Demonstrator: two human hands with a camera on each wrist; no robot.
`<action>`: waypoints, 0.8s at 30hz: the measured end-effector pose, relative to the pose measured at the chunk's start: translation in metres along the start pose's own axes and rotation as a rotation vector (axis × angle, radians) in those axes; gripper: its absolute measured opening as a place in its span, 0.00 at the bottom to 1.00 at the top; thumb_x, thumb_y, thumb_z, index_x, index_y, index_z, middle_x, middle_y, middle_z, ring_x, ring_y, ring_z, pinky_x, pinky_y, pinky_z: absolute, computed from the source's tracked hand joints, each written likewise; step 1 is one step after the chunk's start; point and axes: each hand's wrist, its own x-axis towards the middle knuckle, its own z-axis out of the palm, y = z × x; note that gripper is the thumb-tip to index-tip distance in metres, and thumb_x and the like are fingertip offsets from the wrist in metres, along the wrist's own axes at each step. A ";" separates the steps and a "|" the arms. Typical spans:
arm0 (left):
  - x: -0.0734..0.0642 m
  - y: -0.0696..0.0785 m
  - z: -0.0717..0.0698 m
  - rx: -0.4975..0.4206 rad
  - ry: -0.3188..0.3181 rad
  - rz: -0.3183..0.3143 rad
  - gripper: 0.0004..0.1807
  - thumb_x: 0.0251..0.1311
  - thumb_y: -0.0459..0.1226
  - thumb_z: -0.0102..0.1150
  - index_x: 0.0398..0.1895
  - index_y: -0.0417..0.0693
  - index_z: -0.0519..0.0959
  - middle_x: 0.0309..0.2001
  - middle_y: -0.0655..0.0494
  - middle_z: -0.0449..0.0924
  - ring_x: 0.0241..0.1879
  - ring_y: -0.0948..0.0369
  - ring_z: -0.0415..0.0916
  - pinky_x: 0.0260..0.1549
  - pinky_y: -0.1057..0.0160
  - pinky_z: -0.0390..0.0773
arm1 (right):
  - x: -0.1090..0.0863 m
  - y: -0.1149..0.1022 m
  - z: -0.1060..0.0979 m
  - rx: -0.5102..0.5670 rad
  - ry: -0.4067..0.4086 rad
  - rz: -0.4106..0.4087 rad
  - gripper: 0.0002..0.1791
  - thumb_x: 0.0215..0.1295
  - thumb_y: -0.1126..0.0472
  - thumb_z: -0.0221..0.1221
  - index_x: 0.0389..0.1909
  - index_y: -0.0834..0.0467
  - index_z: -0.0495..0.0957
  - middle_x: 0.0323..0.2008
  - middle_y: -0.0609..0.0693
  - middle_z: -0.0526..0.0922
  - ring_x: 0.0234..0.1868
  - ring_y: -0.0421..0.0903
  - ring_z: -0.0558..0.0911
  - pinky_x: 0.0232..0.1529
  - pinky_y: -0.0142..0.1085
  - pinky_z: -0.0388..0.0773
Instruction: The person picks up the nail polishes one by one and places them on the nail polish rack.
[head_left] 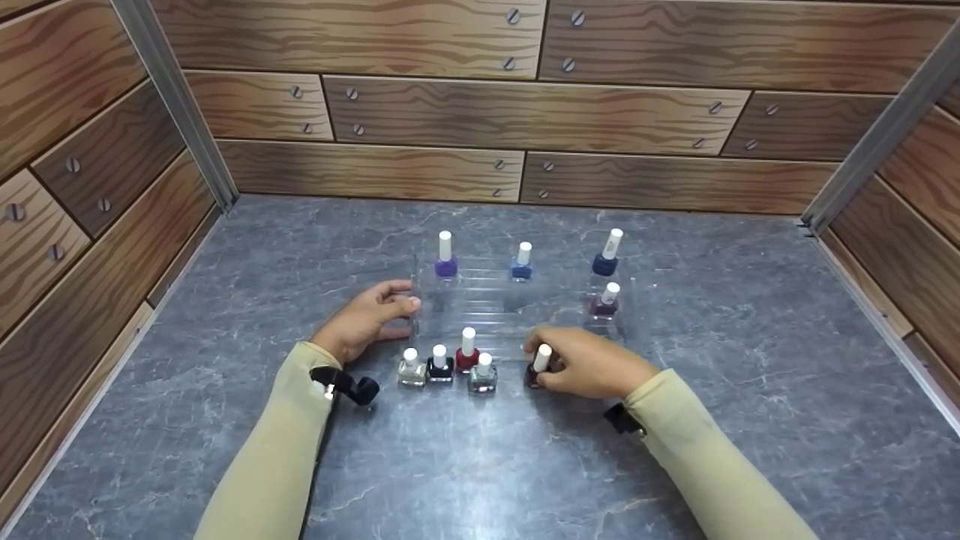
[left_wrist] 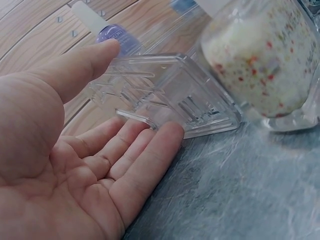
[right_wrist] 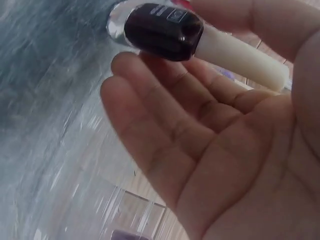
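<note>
My right hand (head_left: 589,362) pinches a dark nail polish bottle (right_wrist: 162,32) with a white cap between thumb and fingers, low in front of the clear stepped rack (head_left: 480,306). At the rack's left end is my left hand (head_left: 366,319), its fingers nearly straight against the clear side wall and the thumb by the top edge. Purple (head_left: 445,265), blue (head_left: 521,268) and navy (head_left: 604,262) nail polish bottles stand along the rack's back. A plum bottle (head_left: 604,304) sits one step lower on the right.
Before the rack's left half stand a glitter-flecked bottle (head_left: 412,371), a black one (head_left: 440,366), a red one (head_left: 466,356) and a silvery one (head_left: 483,377), close together. Wood-patterned panels (head_left: 420,172) wall the grey marbled table (head_left: 480,465) at the back and sides.
</note>
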 end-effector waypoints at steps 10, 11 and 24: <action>0.000 0.001 0.003 -0.018 0.020 -0.004 0.37 0.68 0.39 0.66 0.76 0.40 0.62 0.60 0.43 0.71 0.61 0.49 0.73 0.62 0.51 0.82 | 0.000 0.001 -0.003 0.000 -0.034 -0.011 0.07 0.66 0.64 0.66 0.40 0.54 0.78 0.36 0.43 0.81 0.38 0.41 0.78 0.42 0.37 0.82; 0.000 0.001 0.003 -0.017 0.022 -0.005 0.37 0.68 0.39 0.66 0.76 0.40 0.62 0.60 0.43 0.71 0.61 0.49 0.73 0.62 0.51 0.82 | 0.000 0.001 -0.003 0.001 -0.038 -0.001 0.07 0.66 0.64 0.66 0.41 0.53 0.77 0.36 0.43 0.80 0.38 0.41 0.78 0.42 0.37 0.82; 0.000 0.001 0.002 -0.012 0.010 0.007 0.38 0.67 0.39 0.66 0.76 0.40 0.62 0.60 0.42 0.71 0.61 0.49 0.73 0.63 0.51 0.81 | -0.001 0.001 0.000 0.019 -0.081 0.012 0.06 0.71 0.63 0.61 0.45 0.54 0.75 0.37 0.45 0.79 0.37 0.41 0.77 0.42 0.38 0.83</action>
